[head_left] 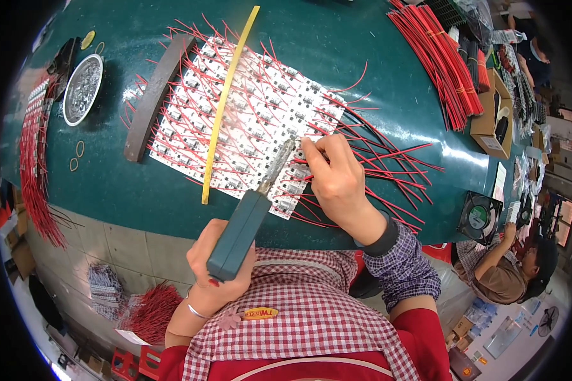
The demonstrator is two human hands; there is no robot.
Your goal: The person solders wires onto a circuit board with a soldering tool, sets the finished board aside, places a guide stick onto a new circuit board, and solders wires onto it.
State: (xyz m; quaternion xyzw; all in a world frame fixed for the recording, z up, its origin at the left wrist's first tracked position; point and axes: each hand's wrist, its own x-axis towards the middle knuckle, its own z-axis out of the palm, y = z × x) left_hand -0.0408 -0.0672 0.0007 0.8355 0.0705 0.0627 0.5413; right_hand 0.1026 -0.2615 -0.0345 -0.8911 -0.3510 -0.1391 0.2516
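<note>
My left hand (219,257) is wrapped around the dark green body of a soldering gun (240,233). The gun's metal tip (279,166) slants up and right onto a white sheet of circuit boards (235,127), which is set with small dark parts and thin red wires. Close to the tip, my right hand (337,181) pinches a wire at the board; the fingertips cover most of it. Loose red and black wires (394,168) fan out to the right from under that hand. A yellow strip (224,105) and a dark bar (159,98) lie across the sheet.
A white bowl (82,90) and rubber bands lie on the green table (108,190) at left, beside a wired board bundle (37,146). Red wire bundles (435,60), a cardboard box (494,120) and a small fan (480,217) are at right. Another person (508,267) sits at right.
</note>
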